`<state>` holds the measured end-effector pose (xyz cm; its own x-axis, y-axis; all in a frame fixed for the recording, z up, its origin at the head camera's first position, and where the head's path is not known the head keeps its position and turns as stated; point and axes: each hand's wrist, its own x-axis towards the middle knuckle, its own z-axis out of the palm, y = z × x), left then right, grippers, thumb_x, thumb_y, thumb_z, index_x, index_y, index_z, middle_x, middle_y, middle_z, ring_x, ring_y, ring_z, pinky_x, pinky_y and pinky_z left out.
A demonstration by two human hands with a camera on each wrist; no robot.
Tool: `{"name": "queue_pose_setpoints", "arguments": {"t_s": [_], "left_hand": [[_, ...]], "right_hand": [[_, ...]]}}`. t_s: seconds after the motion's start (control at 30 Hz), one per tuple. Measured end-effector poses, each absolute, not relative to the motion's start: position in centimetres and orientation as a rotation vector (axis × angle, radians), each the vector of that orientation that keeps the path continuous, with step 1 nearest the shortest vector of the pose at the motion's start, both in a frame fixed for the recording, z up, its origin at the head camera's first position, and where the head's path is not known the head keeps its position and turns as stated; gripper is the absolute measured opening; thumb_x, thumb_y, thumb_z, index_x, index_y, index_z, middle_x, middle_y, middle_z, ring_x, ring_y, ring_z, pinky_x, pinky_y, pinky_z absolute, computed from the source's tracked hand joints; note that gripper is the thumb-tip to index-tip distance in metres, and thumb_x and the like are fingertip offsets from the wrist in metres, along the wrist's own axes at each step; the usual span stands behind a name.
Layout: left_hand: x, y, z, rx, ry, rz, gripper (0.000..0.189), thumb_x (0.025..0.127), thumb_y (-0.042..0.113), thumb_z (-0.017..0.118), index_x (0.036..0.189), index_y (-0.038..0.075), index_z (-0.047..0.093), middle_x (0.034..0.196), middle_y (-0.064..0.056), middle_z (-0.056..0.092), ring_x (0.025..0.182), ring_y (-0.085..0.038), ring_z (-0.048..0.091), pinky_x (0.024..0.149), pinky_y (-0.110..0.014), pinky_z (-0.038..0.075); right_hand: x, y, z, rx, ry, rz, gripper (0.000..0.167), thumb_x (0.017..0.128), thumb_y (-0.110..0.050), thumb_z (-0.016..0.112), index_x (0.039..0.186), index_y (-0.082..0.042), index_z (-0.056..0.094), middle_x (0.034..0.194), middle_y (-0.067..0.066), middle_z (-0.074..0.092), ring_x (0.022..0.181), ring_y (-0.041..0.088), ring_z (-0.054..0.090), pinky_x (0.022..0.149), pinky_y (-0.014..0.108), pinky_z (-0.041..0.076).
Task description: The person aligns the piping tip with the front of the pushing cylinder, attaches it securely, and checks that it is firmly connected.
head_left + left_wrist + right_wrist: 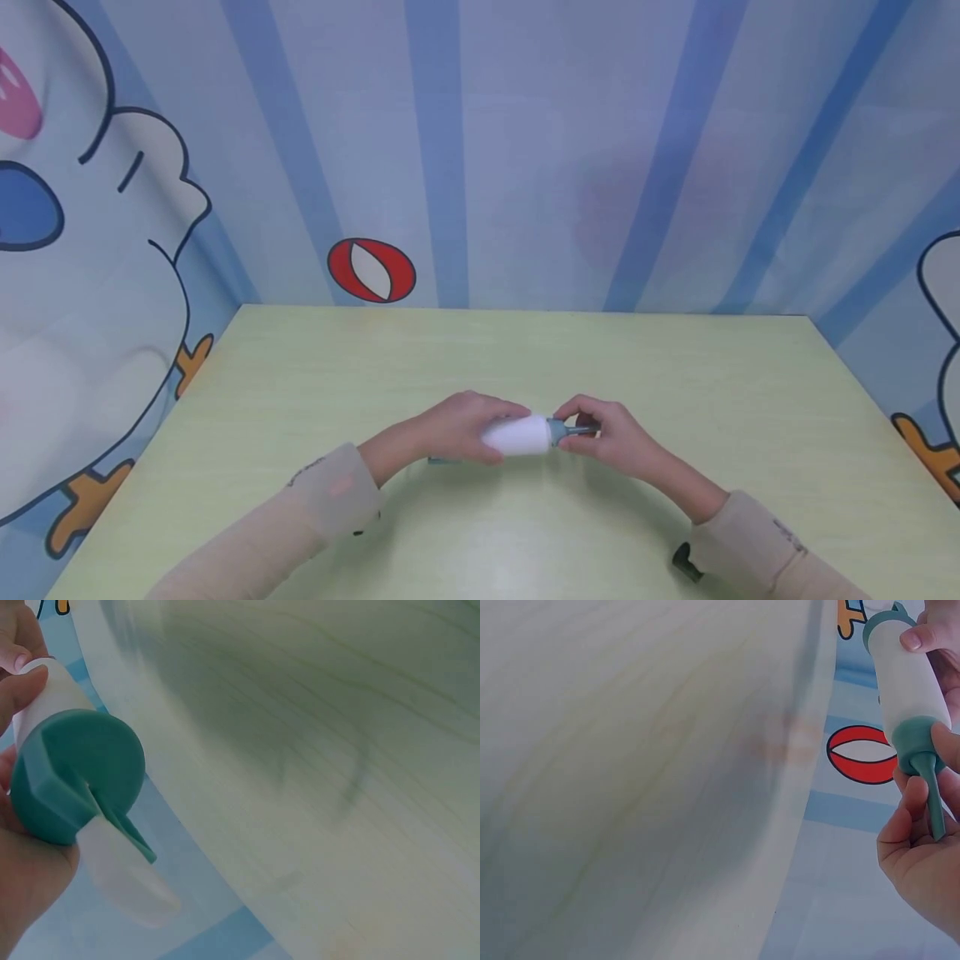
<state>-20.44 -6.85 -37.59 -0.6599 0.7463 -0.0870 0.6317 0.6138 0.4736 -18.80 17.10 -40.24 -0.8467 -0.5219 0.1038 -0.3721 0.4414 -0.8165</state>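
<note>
A white cylindrical bottle (521,436) is held level between the two hands over the table. My left hand (465,425) grips its body, with the thumb on one side and fingers around the other. At the bottle's right end, my right hand (615,437) holds the teal nozzle cap (919,739) between thumb and fingers. The cap's long thin spout (934,802) points into the right palm. In the left wrist view, the opposite end carries a round teal end piece (97,757), from which a whitish curved tongue (124,877) sticks out.
Beneath the hands lies a pale green-yellow table (360,358). A blue-striped wall (525,167) with cartoon figures rises along its back edge and sides. Both forearms, in light sleeves (330,492), reach in from the front.
</note>
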Motion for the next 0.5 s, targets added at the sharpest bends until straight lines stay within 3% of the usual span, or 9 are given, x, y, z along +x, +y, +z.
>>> {"name": "queue_pose_setpoints", "arguments": {"t_s": [0.5], "left_hand": [[-19.66,-7.02,-37.84,1.205,2.613,0.548,0.054,0.076,0.023,0.066,0.127,0.015,0.049,0.120,-0.001,0.057,0.098,-0.013,0.055,0.080,-0.028,0.045]], "right_hand": [[-18.47,16.97,-40.67,-0.833,2.509,-1.420,0.024,0.078,-0.016,0.065,0.098,-0.004,0.059,0.089,0.010,0.062,0.066,0.007,0.051,0.058,0.021,0.046]]}}
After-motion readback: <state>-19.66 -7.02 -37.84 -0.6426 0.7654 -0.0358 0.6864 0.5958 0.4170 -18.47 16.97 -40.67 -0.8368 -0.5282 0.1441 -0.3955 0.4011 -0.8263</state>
